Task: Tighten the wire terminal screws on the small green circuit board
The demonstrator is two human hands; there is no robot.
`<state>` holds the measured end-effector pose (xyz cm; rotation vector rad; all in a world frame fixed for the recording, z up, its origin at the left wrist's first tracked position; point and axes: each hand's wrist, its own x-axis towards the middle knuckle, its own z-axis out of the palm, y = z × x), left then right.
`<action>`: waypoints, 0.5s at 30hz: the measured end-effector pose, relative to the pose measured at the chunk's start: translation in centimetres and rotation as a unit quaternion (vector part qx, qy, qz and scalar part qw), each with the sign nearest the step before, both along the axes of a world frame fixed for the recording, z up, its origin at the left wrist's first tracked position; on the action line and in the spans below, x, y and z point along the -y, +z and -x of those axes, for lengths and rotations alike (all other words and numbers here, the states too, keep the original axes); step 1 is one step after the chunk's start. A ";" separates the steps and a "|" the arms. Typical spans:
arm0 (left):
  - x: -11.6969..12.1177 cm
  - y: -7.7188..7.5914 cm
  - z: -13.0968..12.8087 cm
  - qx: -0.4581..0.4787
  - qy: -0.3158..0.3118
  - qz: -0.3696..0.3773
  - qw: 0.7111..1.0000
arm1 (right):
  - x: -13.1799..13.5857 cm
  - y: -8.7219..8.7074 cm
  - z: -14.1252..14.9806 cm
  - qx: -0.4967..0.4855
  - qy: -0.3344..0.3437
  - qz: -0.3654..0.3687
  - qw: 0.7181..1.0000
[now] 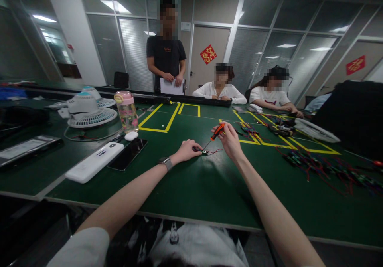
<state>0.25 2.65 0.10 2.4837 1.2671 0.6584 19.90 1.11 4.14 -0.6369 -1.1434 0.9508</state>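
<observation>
My right hand [229, 138] is closed round a small screwdriver with an orange and black handle [218, 131], its tip angled down to a small dark part with thin red wires [205, 152] on the green table [197, 187]. My left hand [188, 150], with a watch on the wrist, pinches that part against the table top.
To the left lie a white power bank [95, 161], a black phone [128, 153], a pink-lidded bottle [127, 111] and small fans [88, 112]. A heap of red-wired parts [323, 167] spreads at the right. One person stands and two sit across the table.
</observation>
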 end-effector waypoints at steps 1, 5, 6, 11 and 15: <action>0.0 0.0 0.0 0.001 0.000 0.001 1.000 | 0.0 0.0 0.1 0.000 -0.006 0.001 1.000; 0.1 0.0 0.0 0.004 -0.002 0.003 1.000 | 0.1 0.1 0.2 -0.001 -0.020 -0.008 1.000; 0.0 0.0 0.0 0.006 -0.003 0.003 1.000 | 0.1 0.2 0.2 -0.004 -0.019 -0.010 1.000; -0.1 -0.2 0.0 0.010 -0.002 0.001 1.000 | 0.1 0.2 -0.1 -0.016 -0.001 -0.006 1.000; -0.2 -0.2 0.0 0.003 0.000 -0.003 1.000 | 0.1 0.3 -0.1 -0.027 0.020 -0.001 0.999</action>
